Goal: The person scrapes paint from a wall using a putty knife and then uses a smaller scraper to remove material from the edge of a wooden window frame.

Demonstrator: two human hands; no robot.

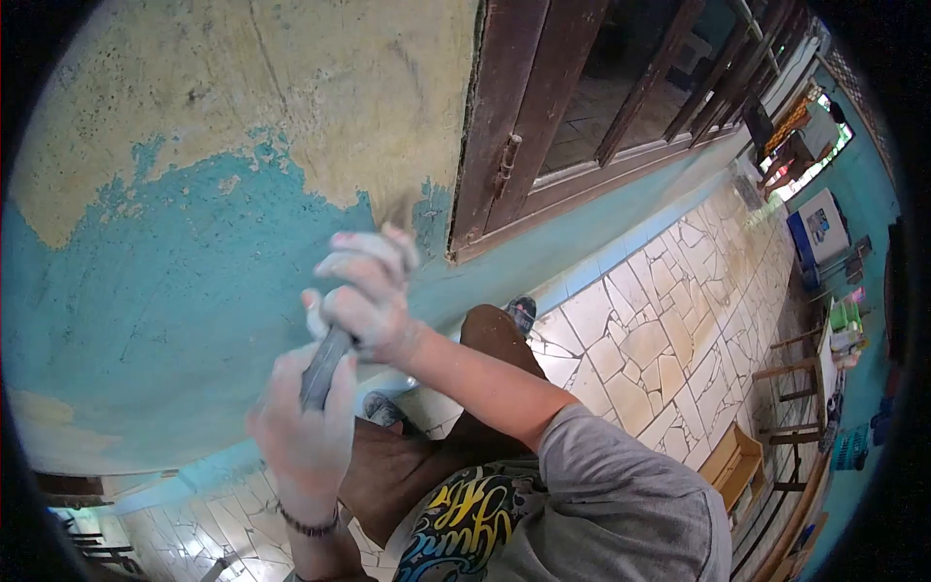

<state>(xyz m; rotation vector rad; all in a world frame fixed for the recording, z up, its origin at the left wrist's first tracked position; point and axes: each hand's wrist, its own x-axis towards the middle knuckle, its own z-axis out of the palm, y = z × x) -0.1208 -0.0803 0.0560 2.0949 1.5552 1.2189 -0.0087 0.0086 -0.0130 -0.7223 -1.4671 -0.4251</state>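
Note:
A scraper with a dark grey handle (326,369) runs through both of my hands, its blurred blade (401,210) against the wall. My left hand (308,417), dusted white and with a dark bracelet at the wrist, is closed around the handle's lower end. Farther up, my right hand (367,286) is wrapped round the tool near the blade, its fingers also coated in white dust. Turquoise paint (194,281) covers the wall's lower part. Above a ragged edge, bare yellowish plaster (339,97) shows, and the blade meets the wall along that edge.
A brown wooden window frame (509,126) with bars borders the worked patch on the right. My bent knees and dark shoes (522,312) are close below the wall. Cracked-tile flooring (650,330) stretches right, towards a wooden table (790,373) and a wooden box (734,466).

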